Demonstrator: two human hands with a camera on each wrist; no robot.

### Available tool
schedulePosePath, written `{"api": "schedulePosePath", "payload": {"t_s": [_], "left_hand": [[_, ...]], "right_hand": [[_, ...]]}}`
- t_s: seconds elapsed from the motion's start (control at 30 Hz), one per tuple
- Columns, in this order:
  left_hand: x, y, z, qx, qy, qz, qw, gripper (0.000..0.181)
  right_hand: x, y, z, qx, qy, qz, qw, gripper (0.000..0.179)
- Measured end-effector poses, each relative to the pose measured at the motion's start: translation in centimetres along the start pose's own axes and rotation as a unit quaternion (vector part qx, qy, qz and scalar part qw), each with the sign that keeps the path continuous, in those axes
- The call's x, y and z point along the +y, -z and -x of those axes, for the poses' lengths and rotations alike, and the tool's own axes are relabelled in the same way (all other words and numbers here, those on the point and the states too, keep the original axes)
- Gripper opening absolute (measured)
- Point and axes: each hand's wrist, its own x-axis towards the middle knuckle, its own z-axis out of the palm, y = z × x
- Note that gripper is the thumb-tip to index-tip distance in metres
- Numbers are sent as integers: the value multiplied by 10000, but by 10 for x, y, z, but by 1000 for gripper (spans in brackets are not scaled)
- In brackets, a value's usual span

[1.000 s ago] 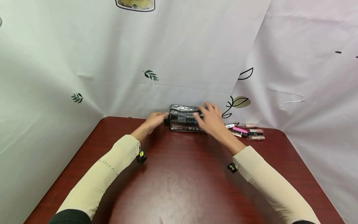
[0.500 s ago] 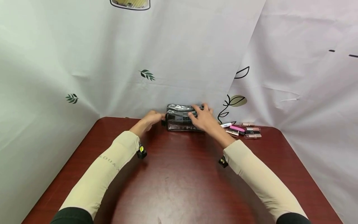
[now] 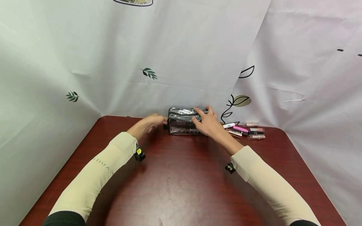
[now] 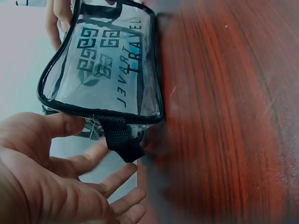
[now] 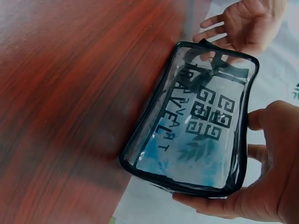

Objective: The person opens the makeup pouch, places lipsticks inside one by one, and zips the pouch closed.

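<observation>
A clear pouch [image 3: 183,127] with black piping and "TRAVEL" lettering stands upright at the back of the table, its zipper along the top. My left hand [image 3: 151,122] is at its left end. In the left wrist view, the thumb [image 4: 65,123] and index finger close on the end by the zipper, beside a black strap tab [image 4: 119,140]; the other fingers spread loosely below. My right hand [image 3: 209,124] grips the pouch's right end from above. In the right wrist view, its thumb is at the top edge and its fingers [image 5: 201,201] curl around the end.
Right of the pouch lie several cosmetic tubes: a white one [image 3: 229,125], a pink one [image 3: 240,129] and some with rose-gold caps [image 3: 256,137]. White printed cloth [image 3: 192,56] hangs right behind the reddish-brown table [image 3: 181,182].
The right hand has settled lower and further left on the pouch's end. The left hand has drawn in against the left end, its fingers more bent. The pouch stays in about the same place.
</observation>
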Motion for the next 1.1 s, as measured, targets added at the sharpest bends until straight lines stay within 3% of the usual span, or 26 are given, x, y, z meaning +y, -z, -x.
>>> {"api": "schedulePosePath", "payload": {"t_s": [0.17,0.37,0.53,0.63,0.87,0.97,1.1], "left_hand": [[-1,-1,3,-67,-99,41,9999,71],[1,-1,6,151,71,-85,9998,84],[1,-1,6,255,-79,-206,9994,68],[0,-2,6,288,-116,-176,9994,60],[-1,-5,3,261,-171,12,9995,70],[-1,-7,4,298,-194,-36,9994,53],[-1,-6,5,282,-113,-194,9993,55]], "right_hand": [[0,0,5,-60,56,65,9999,70],[-2,4,7,-212,39,91,9997,71],[-5,7,8,-268,24,238,9994,71],[-4,5,8,-230,156,468,9985,72],[1,-3,7,-277,734,755,9941,67],[1,-2,6,-398,791,809,9928,64],[-1,-2,5,-514,805,863,9917,63]]}}
